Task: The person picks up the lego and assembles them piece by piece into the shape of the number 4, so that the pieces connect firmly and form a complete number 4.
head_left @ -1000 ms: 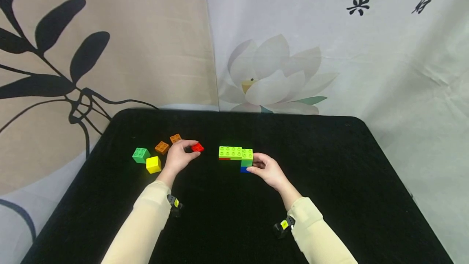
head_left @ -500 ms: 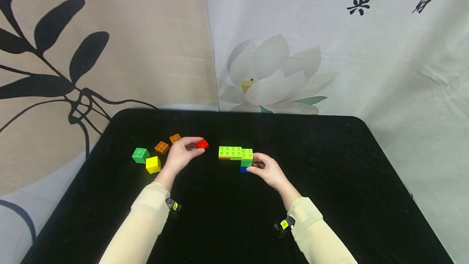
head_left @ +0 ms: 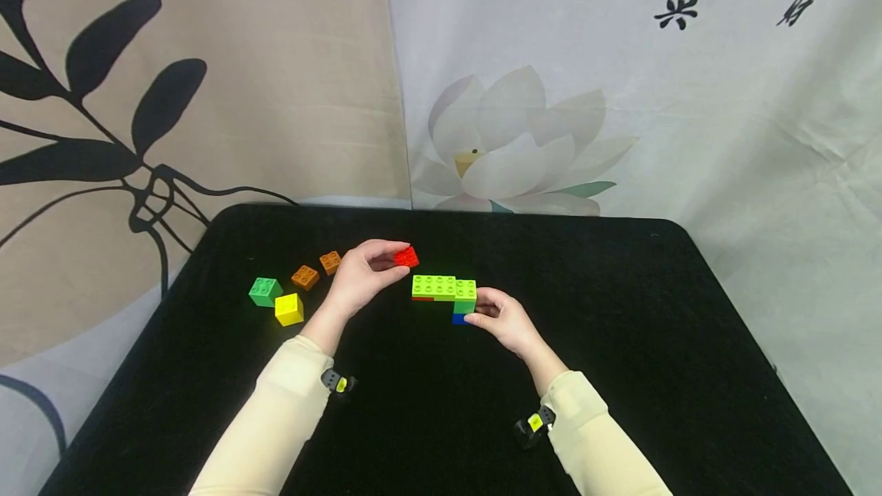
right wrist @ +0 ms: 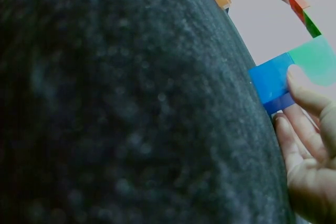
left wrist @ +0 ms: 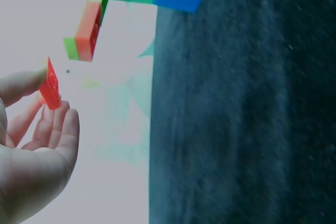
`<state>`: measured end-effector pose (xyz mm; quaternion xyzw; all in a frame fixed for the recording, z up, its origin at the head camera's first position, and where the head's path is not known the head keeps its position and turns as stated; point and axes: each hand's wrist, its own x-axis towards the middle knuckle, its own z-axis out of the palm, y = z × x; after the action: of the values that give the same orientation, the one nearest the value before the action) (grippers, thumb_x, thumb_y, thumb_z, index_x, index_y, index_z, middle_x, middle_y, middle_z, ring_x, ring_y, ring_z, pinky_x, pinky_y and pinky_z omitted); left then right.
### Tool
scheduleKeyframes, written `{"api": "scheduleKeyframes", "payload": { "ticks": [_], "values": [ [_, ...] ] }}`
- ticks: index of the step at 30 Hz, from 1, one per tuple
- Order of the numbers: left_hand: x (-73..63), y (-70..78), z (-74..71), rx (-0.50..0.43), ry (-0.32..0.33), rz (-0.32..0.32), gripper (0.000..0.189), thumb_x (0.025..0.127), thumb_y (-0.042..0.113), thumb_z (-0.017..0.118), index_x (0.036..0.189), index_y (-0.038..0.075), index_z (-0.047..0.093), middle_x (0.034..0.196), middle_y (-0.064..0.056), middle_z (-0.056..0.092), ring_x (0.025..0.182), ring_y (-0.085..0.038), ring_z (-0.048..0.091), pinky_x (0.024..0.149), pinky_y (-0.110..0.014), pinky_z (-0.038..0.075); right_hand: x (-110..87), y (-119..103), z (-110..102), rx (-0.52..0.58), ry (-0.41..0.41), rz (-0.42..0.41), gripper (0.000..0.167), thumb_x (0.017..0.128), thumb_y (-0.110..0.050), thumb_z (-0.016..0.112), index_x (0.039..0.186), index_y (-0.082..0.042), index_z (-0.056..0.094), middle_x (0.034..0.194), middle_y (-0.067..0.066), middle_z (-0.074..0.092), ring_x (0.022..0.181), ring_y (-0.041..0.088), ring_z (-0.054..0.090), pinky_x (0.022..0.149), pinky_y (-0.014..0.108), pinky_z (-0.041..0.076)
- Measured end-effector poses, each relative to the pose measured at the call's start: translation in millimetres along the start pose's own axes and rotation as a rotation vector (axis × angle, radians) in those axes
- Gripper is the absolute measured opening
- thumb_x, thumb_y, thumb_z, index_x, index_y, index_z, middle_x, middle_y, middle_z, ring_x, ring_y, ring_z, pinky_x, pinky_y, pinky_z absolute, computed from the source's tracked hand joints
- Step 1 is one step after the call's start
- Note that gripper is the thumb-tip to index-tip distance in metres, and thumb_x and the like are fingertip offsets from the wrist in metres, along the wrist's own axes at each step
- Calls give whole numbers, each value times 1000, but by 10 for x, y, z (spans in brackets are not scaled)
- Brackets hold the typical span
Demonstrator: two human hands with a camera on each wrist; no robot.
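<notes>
My left hand pinches a small red toy brick between thumb and fingers, raised just behind the left end of the built piece. In the left wrist view that red brick is seen edge-on, apart from the built piece. Upright on the table, the built piece has a blue brick at the bottom, a green brick above it and lime bricks on top, reaching out leftward. A second red brick sits under the lime overhang. My right hand grips the blue and green column from the right.
Left of my left hand lie two orange bricks, a green brick and a yellow block. They rest on a black-covered table. A printed cloth hangs behind its back edge.
My left hand has carried the red brick rightward and farther back, from near the orange bricks to beside the built piece. My right hand and the built piece have stayed in place.
</notes>
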<state>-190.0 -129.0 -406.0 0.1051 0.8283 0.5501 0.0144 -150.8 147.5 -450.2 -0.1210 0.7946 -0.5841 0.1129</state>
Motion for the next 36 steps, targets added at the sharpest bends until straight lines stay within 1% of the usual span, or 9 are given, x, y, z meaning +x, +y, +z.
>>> {"api": "scheduleKeyframes", "payload": {
  "ticks": [6, 15, 22, 25, 29, 31, 36],
  "values": [
    [7, 132, 74, -7, -21, 44, 36, 87, 7, 75, 123, 7, 69, 120, -10, 63, 102, -26, 64, 93, -42, 53, 3, 3, 8, -11, 12, -6, 39, 90, -2, 71, 125, 7, 59, 117, 20, 66, 104, 31, 65, 94, 43, 52],
    [22, 269, 207, 33, -63, 100, 36, 85, 7, 78, 120, 9, 71, 115, -6, 65, 101, -22, 64, 93, -38, 53, 3, -2, 1, -7, 7, -5, 39, 89, -1, 71, 125, 7, 59, 116, 20, 66, 104, 31, 64, 95, 41, 52],
    [47, 387, 326, 40, -128, 171, 36, 84, 8, 79, 119, 10, 72, 112, -4, 67, 99, -21, 64, 93, -38, 53, 2, -9, -15, -6, -10, -4, 38, 91, -2, 70, 126, 6, 59, 118, 20, 65, 106, 32, 64, 96, 42, 51],
    [55, 429, 381, 43, -154, 188, 34, 85, 7, 79, 118, 10, 72, 112, -4, 67, 100, -22, 65, 93, -38, 53, 3, -7, -18, -7, -14, -11, 38, 90, -2, 70, 126, 6, 59, 119, 20, 65, 107, 32, 63, 98, 43, 50],
    [58, 466, 465, 66, -171, 191, 32, 85, 7, 79, 116, 10, 73, 112, -3, 67, 102, -21, 65, 92, -37, 53, 3, 0, -9, -13, -4, -27, 36, 91, -1, 69, 124, 6, 60, 118, 20, 65, 107, 33, 63, 98, 45, 49],
    [61, 476, 505, 91, -173, 197, 31, 85, 8, 79, 115, 10, 73, 111, -2, 67, 102, -19, 64, 92, -37, 53, 2, 0, -6, -14, 0, -30, 35, 91, -1, 69, 124, 6, 60, 118, 20, 65, 108, 34, 62, 98, 46, 49],
    [82, 485, 591, 152, -194, 228, 31, 83, 8, 80, 113, 10, 74, 109, -2, 68, 100, -20, 61, 89, -42, 53, 4, 3, -6, -30, 9, -36, 34, 91, -1, 69, 123, 7, 60, 117, 21, 65, 108, 34, 63, 99, 45, 49]
  ]
}}
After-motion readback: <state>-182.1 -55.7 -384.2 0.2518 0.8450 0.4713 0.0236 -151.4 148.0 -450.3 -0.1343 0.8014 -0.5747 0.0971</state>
